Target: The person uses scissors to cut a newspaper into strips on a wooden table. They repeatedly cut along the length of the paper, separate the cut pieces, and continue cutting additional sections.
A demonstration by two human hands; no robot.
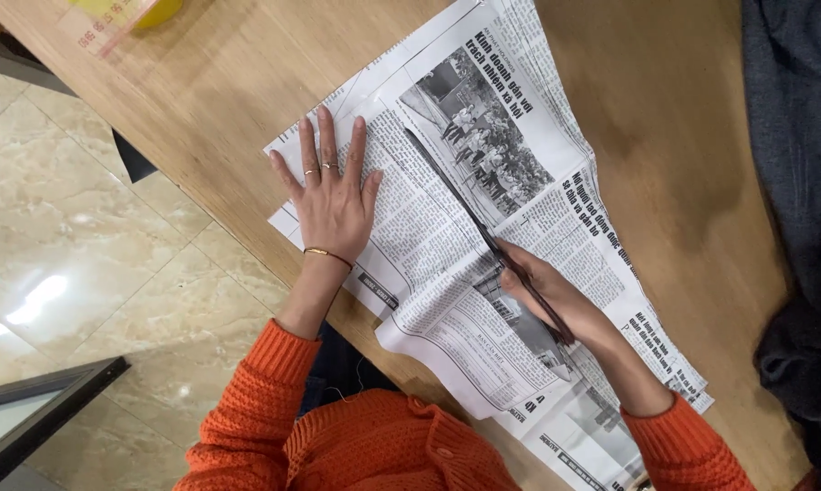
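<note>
On the wooden table (pixel 219 82) our newspaper (pixel 519 227) lies spread; left hand (pixel 330 202) presses flat, fingers splayed, on its left part. Right hand (pixel 542 293) grips a long dark stick (pixel 465 207), slanting away up-left across the page.

A light brown wooden bench (pixel 210 82) is stretching across the view. Near its far left corner, a yellow rounded container (pixel 160 11) is sitting beside a clear plastic packet with red print (pixel 105 27), both cut off by the top of the view. Dark grey fabric (pixel 797 182) is lying along the bench's right edge. Beyond the left edge, a glossy beige marble-tiled floor (pixel 74 236) is reflecting light, with a dark frame (pixel 46 409) crossing its lower corner.
</note>
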